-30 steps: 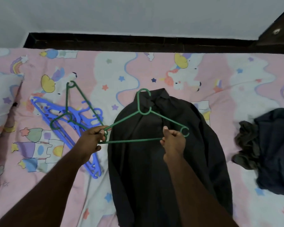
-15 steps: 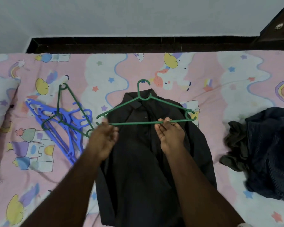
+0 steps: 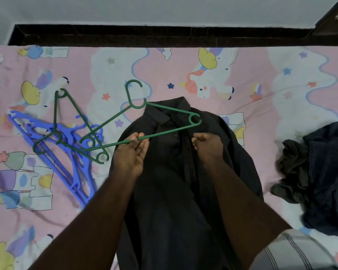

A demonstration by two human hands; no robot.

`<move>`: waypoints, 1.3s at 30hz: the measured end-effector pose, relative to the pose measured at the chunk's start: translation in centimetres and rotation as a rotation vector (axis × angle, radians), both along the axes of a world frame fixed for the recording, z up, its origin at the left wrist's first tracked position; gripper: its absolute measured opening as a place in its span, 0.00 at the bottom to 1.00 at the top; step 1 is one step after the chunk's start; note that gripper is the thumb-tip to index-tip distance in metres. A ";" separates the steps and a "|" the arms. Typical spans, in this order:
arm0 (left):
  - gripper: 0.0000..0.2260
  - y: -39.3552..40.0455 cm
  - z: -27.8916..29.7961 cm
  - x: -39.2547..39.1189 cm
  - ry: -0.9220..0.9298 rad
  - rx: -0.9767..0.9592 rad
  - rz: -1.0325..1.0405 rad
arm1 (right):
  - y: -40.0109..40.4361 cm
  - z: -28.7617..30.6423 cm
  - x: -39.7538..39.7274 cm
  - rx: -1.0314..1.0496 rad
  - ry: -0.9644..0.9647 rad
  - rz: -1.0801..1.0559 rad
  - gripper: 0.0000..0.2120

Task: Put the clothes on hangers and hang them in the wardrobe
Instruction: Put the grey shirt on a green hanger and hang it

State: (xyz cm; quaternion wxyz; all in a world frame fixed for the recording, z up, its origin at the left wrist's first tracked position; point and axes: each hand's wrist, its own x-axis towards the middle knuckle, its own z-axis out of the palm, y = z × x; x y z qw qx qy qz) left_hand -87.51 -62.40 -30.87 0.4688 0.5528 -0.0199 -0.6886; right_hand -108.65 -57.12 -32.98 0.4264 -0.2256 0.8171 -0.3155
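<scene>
Between hands [image 3: 132, 151], green hanger [image 3: 164, 123]

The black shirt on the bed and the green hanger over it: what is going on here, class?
A person is getting a black shirt, laid flat on the bed, onto a green hanger. The left hand holds the hanger's bottom bar, tilted above the collar. The right hand pinches the shirt front. Spare hangers lie to the left, more clothes to the right.
</scene>
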 end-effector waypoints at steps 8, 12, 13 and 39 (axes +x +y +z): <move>0.09 -2.2 -2.3 3.9 -0.073 0.022 0.028 | -3.7 -2.5 1.1 0.107 0.341 0.371 0.13; 0.09 -2.4 -2.5 5.3 -0.105 0.056 0.028 | -4.4 -3.0 1.2 0.166 0.365 0.353 0.10; 0.09 -2.5 -2.6 5.6 -0.110 0.062 0.030 | -4.5 -3.0 1.1 0.160 0.358 0.314 0.09; 0.06 -0.8 -1.7 -3.3 -0.443 0.128 -0.564 | -2.7 3.7 -0.1 -0.123 0.392 0.332 0.10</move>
